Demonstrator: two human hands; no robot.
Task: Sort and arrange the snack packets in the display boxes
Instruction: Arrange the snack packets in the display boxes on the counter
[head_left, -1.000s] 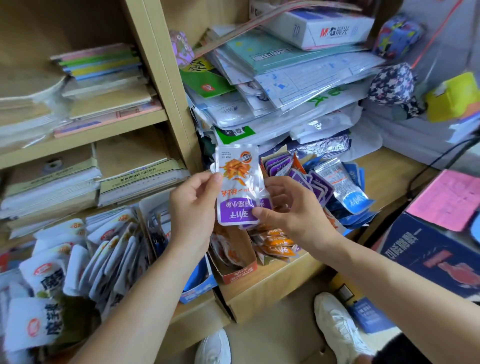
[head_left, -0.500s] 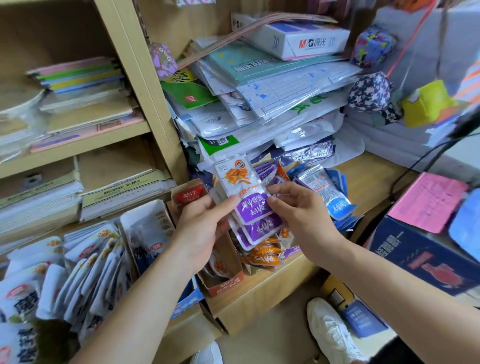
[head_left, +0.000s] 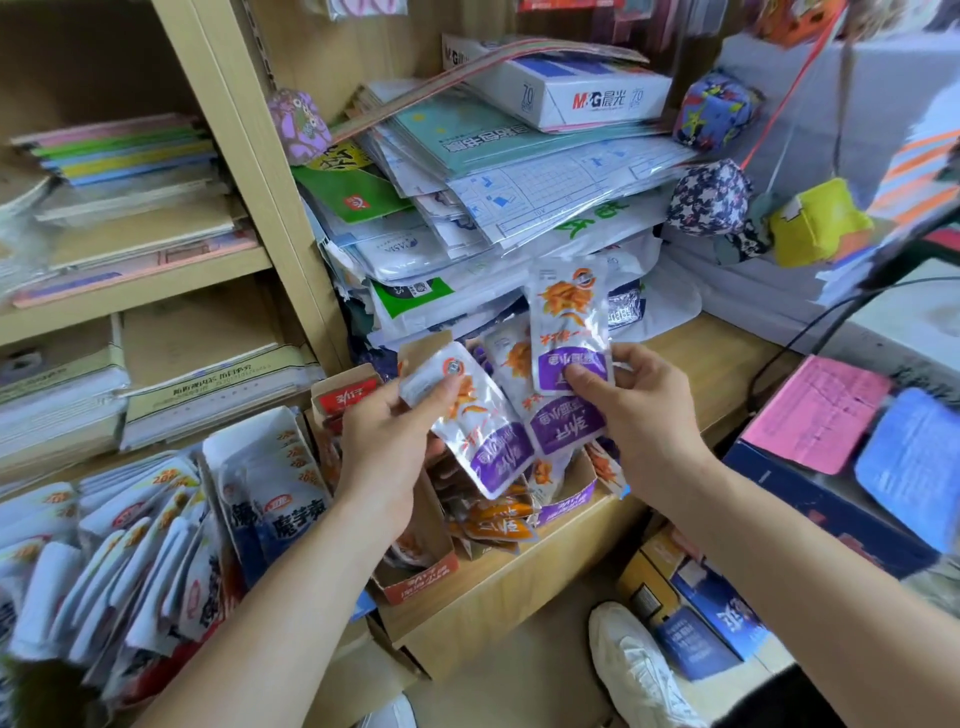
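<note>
My left hand (head_left: 387, 447) grips a tilted silver and purple snack packet (head_left: 480, 431) by its top corner. My right hand (head_left: 641, 421) pinches another such packet (head_left: 569, 322) upright, with further purple packets (head_left: 563, 421) fanned beneath it. Both hands hover over a purple display box (head_left: 569, 501) that holds orange and purple packets. An orange display box (head_left: 415, 571) stands just left of it, partly hidden by my left wrist. Orange packets (head_left: 493, 519) lie between the two boxes.
White packets (head_left: 156, 535) fill a display box (head_left: 249, 447) at lower left. Stacked stationery and paper (head_left: 519, 171) crowd the shelf behind. Books (head_left: 130, 171) sit on the left shelves. A blue carton (head_left: 831, 499) with pink and blue pads stands at right. A black cable (head_left: 810, 332) crosses the counter.
The hands have drawn apart. My left hand has taken one packet down and left, tilted. My right hand has lifted another packet upright above the fan.
</note>
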